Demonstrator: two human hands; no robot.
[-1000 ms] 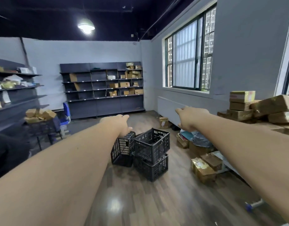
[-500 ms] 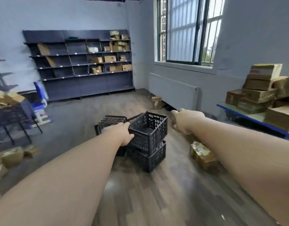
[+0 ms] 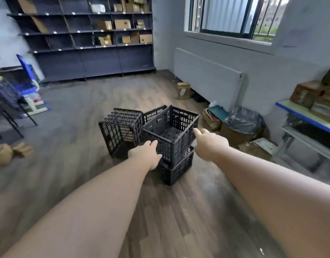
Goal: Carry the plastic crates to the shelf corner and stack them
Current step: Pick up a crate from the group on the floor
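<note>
My left hand (image 3: pixel 144 155), right hand (image 3: pixel 209 144) flank top black crate (image 3: pixel 171 133); fingers relaxed, holding nothing. Crate likely light, rigid; grip opposite rims.

No text can be read: the white tags on the shelf (image 3: pixel 82 32) edges and box labels are blurred.

black slatted crate (image 3: pixel 171 135) skewed atop a second (image 3: pixel 176 169), third (image 3: pixel 121 130) tipped on its side beside them
</note>
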